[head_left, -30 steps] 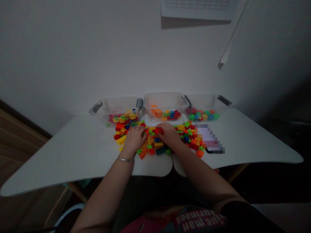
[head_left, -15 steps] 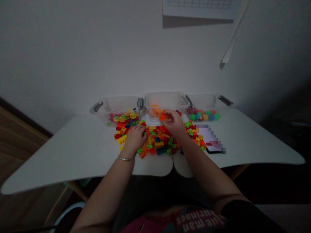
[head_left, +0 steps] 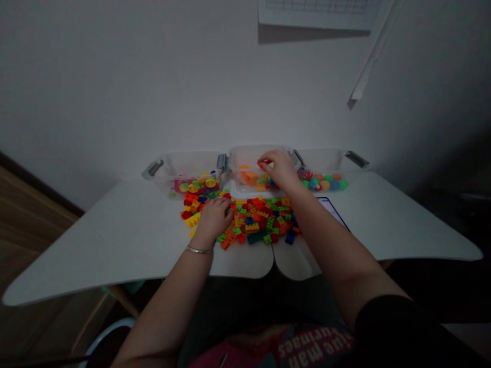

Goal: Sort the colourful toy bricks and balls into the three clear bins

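Observation:
Over the clear middle box point(head_left: 241, 153), my right hand point(head_left: 282, 168) pinches a small red toy brick point(head_left: 262, 164) between thumb and fingertips. Inside that box, an orange piece point(head_left: 248, 176) and several coloured bricks show through the wall. My left hand point(head_left: 215, 217) rests on the left part of a heap of toy bricks point(head_left: 253, 227). Its fingers lie loosely over the bricks with the thumb apart, and I see nothing gripped. Bricks under the palm are hidden.
Left of the middle box stands a clear box point(head_left: 161, 176) with mixed yellow, red and green pieces. On the right, another clear box point(head_left: 355, 174) holds coloured balls point(head_left: 326, 183). A phone point(head_left: 332, 208) lies partly under my right forearm. The white table point(head_left: 115, 230) meets a wall behind.
My right hand has moved up and away from me, from above the heap's far edge to over the middle box, still pinching the brick. My left hand has stayed in place.

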The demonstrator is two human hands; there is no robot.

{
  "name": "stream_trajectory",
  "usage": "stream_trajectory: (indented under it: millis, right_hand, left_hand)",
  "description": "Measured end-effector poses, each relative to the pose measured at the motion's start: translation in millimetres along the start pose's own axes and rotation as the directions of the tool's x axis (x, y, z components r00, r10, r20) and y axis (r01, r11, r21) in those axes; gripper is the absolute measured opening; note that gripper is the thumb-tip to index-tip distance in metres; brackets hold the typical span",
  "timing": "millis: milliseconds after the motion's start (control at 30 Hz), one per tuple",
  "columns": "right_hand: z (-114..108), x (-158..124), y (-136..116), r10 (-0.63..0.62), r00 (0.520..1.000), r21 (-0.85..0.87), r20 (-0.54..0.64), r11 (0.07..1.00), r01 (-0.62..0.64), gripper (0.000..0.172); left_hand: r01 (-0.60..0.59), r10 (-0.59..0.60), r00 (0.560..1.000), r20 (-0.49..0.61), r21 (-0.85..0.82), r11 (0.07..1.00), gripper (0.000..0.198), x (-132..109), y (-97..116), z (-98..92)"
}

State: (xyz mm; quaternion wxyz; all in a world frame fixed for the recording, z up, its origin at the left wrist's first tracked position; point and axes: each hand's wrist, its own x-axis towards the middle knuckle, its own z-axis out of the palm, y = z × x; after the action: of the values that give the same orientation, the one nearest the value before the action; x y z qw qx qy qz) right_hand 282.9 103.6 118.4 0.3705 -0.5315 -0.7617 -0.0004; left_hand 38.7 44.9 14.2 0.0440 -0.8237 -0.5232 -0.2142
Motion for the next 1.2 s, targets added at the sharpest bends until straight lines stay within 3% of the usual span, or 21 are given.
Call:
stream_trajectory:
  millis: [133,267,400,567,733,933,1200]
  right_hand:
    - [4.6,-6.7,-2.6,0.027,0.985,-0.192,0.168,0.981,0.006,0.034]
    - [4.2,-10.8,-3.8,0.002,0.984,-0.283,0.176,0.958,0.048,0.04]
    - [4.5,-9.7,-1.3,-0.01,0.984,-0.234,0.175,0.971,0.052,0.037]
    - [0.1,-12.9,-3.8,-0.076,0.997,-0.009,0.03,0.997,0.076,0.029]
    - [-7.5,-31.8,-19.0,-0.077,0.991,0.045,-0.106,0.996,0.082,0.028]
    - [7.6,-69.0,-28.1,-0.072,0.997,0.032,-0.019,0.997,0.073,0.023]
    - [29.8,-103.4,-20.1,0.133,0.982,-0.245,0.134,0.965,-0.097,0.021]
  left_hand:
    - [0.009,-0.009,1.0,0.008,0.005,1.0,0.036,0.6,1.7,-0.1]
    - [0.005,-0.006,1.0,0.018,0.018,1.0,0.036,1.0,3.8,-1.4]
    - [0.008,-0.008,1.0,0.009,0.019,1.0,0.036,0.7,4.7,-2.6]
    - [0.015,-0.015,1.0,0.012,0.021,1.0,0.036,0.8,4.1,-2.4]
    - [0.021,-0.021,1.0,0.016,0.017,1.0,0.035,1.6,5.3,-3.4]
    - [0.016,-0.016,1.0,0.022,0.001,1.0,0.036,2.6,7.4,-4.6]
    - [0.005,-0.005,1.0,0.005,0.002,1.0,0.035,3.7,7.1,-2.5]
